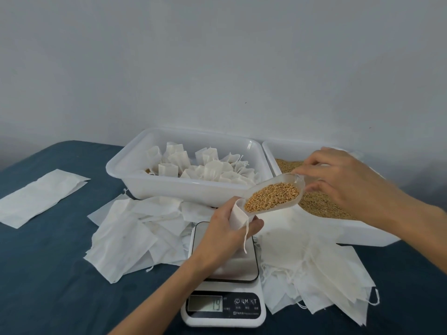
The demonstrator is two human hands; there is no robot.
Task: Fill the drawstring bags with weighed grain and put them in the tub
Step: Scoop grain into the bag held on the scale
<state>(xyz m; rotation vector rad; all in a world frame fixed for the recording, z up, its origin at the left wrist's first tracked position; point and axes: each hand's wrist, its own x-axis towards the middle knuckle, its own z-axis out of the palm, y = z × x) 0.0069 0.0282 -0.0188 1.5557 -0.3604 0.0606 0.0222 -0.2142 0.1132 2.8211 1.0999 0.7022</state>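
Grain (pixel 272 197) fills a clear scoop (pixel 275 197) that the right hand (pixel 343 182) pinches by its rear edge, thumb and fingers curled on it, lip tipped down toward 8 o'clock. That lip sits at the mouth of a small bag (pixel 238 215), which the left hand (pixel 229 234) holds with fingers wrapped round it, mouth up, above the scale (pixel 223 303), its string dangling. To pour well, I judge the lip should go just inside the mouth, the left fingers keeping it wide, and the scoop should tilt slowly so kernels slide rather than spill. Both forearms reach in from 5 and 7 o'clock, the right wrist raised over the grain tray (pixel 362 232) at 3 o'clock. Filled bags sit in the tub (pixel 154 187) at 12 o'clock; flat empty bags (pixel 125 235) lie around the scale on the blue counter (pixel 48 274).
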